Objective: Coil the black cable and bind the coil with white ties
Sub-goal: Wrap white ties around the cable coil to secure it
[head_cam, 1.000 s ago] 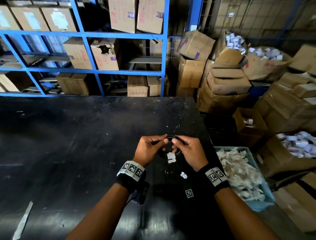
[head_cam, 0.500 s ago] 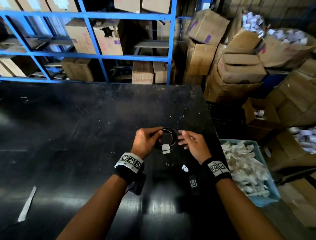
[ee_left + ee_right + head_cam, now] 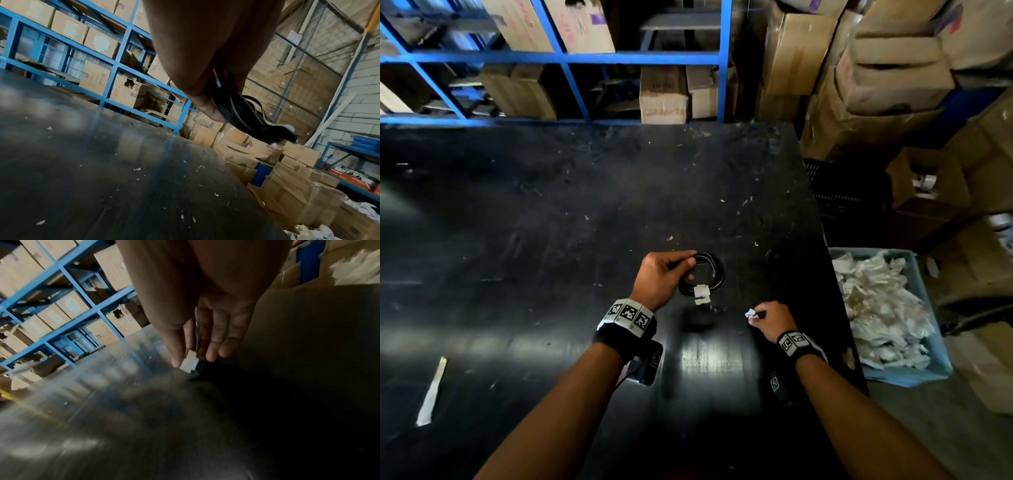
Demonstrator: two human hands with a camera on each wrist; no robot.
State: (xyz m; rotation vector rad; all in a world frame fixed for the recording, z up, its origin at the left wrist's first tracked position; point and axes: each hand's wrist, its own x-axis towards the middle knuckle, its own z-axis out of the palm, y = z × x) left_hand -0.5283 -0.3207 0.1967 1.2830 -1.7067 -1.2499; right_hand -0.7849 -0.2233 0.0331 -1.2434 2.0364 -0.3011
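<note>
A small coil of black cable [image 3: 705,274] hangs above the black table, and my left hand [image 3: 664,277] grips its left side between thumb and fingers. A white tie [image 3: 701,294] is wrapped on the coil's near edge. In the left wrist view the coil [image 3: 236,112] droops from my fingers with the white tie [image 3: 289,127] at its low end. My right hand [image 3: 767,317] is lower and to the right, close to the table, pinching a second white tie [image 3: 750,313]. The right wrist view shows that tie [image 3: 190,361] between thumb and fingertips.
The black table [image 3: 551,240] carries small white scraps and a pale strip [image 3: 431,394] at the near left. A blue bin [image 3: 914,373] of white packets sits past the table's right edge. Blue shelving [image 3: 571,58] and stacked cardboard boxes [image 3: 887,75] stand behind.
My right hand has let go of the coil and dropped toward me to the table, where it now pinches a loose white tie. My left hand still holds the coil.
</note>
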